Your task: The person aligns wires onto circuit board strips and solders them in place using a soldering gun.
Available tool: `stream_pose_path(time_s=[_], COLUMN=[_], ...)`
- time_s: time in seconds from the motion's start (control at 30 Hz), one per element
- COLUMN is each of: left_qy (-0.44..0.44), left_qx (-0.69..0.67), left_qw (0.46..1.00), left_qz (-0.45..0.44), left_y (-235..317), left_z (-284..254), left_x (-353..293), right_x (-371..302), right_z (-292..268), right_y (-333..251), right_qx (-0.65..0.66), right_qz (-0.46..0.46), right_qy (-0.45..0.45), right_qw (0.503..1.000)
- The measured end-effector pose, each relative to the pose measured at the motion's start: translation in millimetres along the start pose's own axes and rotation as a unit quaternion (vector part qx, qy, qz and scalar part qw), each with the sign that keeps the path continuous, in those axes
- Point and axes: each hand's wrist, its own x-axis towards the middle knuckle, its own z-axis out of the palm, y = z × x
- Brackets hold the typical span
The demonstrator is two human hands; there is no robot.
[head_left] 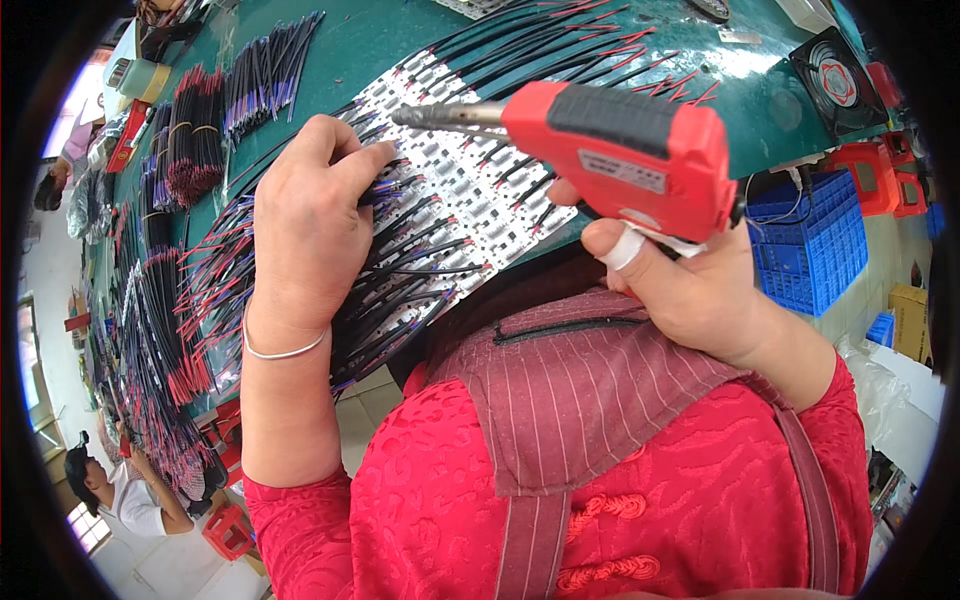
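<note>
My right hand (690, 290) grips a red and black soldering gun (620, 150), with white tape round the thumb. Its metal tip points left and hovers over a panel of white circuit boards (450, 150). Close to that tip, my left hand (312, 215) is closed, thumb and forefinger pinched on a thin wire at the panel's left side; the other fingers are curled out of sight. Rows of black wires (400, 275) with red and blue ends stick out from the panel's near left edge. More black wires (540, 50) run off its far side.
Bundled wires (195, 140) and loose wire piles (160, 320) cover the left of the green table (370, 35). A black fan (838, 82) stands at the far right. Beside the table are a blue crate (810, 245) and red stools (865, 175). Another person (125, 490) sits at lower left.
</note>
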Motion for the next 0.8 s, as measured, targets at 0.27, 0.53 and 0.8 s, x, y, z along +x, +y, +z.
stream_pose_path(time_s=[0.27, 0.53, 0.8], left_qy=[-0.004, 0.005, -0.004], left_qx=[0.004, -0.001, -0.019], left_qw=[1.000, 1.000, 1.000], left_qz=[0.000, 0.000, -0.003], left_y=[0.7, 0.0, -0.3], left_z=[-1.7, -0.1, 0.1], left_x=[1.5, 3.0, 5.3], right_x=[1.8, 1.6, 5.3], right_z=[-2.0, -3.0, 0.3], right_y=[-1.2, -0.8, 4.5], right_qx=[-0.013, -0.008, 0.017], right_qz=[0.001, 0.020, -0.047], right_qy=[-0.018, -0.022, -0.022], right_qw=[1.000, 1.000, 0.999])
